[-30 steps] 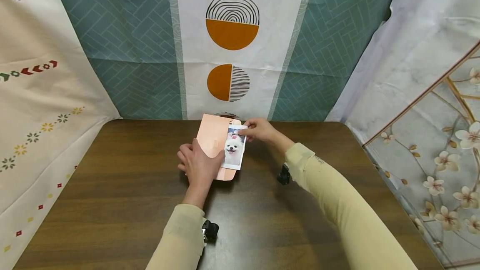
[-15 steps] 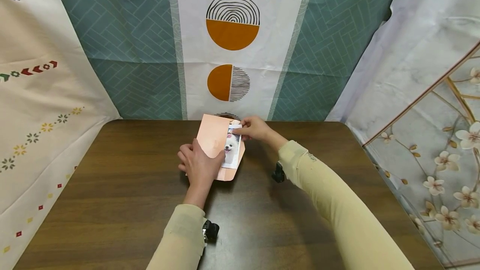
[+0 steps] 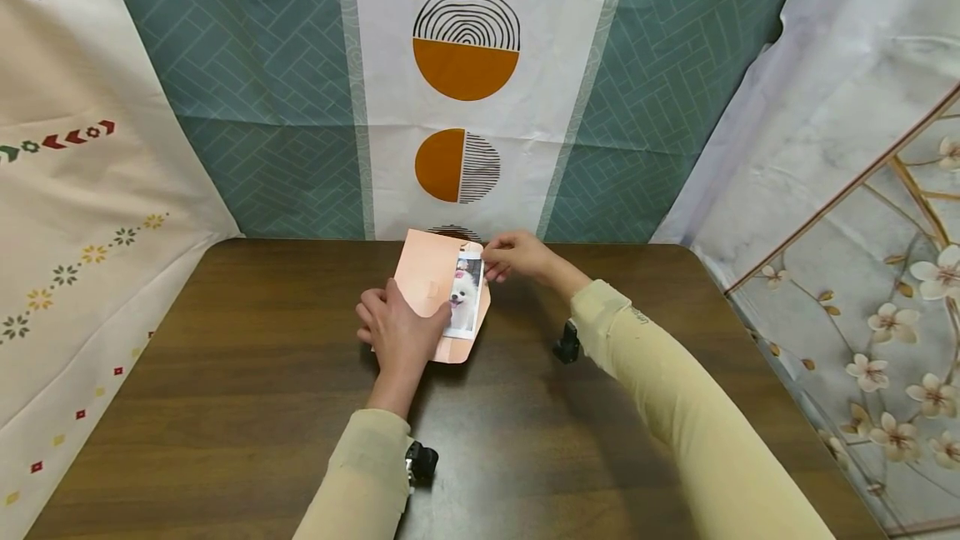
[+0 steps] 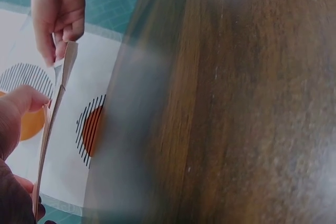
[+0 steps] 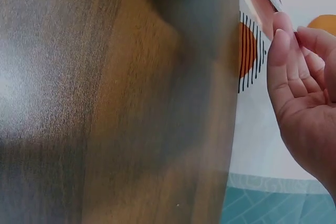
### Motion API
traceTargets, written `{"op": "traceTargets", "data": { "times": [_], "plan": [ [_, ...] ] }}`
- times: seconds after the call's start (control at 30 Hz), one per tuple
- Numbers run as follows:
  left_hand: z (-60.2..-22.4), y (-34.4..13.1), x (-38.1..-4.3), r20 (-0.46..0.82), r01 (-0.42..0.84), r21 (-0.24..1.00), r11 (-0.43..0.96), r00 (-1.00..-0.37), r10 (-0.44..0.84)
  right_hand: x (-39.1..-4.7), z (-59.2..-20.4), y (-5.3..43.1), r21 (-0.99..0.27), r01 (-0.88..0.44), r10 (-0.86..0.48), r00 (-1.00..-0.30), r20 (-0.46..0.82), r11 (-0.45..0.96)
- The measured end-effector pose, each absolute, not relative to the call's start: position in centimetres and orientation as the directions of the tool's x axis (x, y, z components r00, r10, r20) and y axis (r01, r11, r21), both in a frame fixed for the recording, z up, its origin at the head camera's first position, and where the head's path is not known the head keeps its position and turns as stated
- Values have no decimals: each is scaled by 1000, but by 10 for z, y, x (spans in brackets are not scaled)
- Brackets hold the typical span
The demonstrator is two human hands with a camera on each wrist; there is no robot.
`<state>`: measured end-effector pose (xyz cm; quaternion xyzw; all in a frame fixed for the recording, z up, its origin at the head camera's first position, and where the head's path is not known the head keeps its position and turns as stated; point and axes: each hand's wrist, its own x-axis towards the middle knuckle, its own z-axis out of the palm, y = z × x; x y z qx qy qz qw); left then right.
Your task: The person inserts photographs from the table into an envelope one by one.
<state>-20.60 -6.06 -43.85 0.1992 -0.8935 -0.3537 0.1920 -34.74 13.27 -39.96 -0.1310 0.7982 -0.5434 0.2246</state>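
Note:
A peach paper envelope [image 3: 424,267] is held tilted up above the table, its flap side facing right. My left hand [image 3: 401,330] grips its lower left part, thumb across the front and fingers behind. Partly inside the envelope's mouth sits a photo [image 3: 467,294] of a white fluffy dog, its left part hidden by the envelope. At the photo's upper right corner, my right hand [image 3: 521,257] pinches the edge between thumb and fingers. Seen edge-on in the left wrist view, the envelope [image 4: 48,124] runs down from my right hand [image 4: 59,11] to my left hand [image 4: 13,124].
Beneath both arms lies a dark brown wooden table [image 3: 225,407]. A patterned curtain [image 3: 285,107] hangs behind its far edge, with a cream cloth [image 3: 82,190] on the left and a floral cloth [image 3: 847,315] on the right.
The photo has slid left, deeper into the envelope. My right hand moved left with it, then back slightly right to its edge. My left hand and the envelope have barely moved.

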Motion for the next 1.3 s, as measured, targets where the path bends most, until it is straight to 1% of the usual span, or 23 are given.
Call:
{"op": "traceTargets", "data": {
  "times": [0.23,0.4,0.6,0.97,1.3],
  "plan": [
    [-440,-59,-206,203,-217,708,672,-849,-488,-350,-403,131,-931,29,-439,-876,-199,363],
    [-440,-58,-206,212,-211,711,670,-845,-491,-351,-408,127,-952,62,-409,-893,-187,301],
    [-439,-55,-206,198,-213,723,657,-847,-493,-350,-409,121,-967,80,-416,-892,-178,242],
    [-432,-50,-206,197,-203,726,657,-854,-481,-352,-410,112,-965,105,-420,-885,-201,240],
    [-434,-49,-207,211,-188,730,657,-853,-478,-352,-410,114,-963,117,-417,-884,-213,244]
  ]
}}
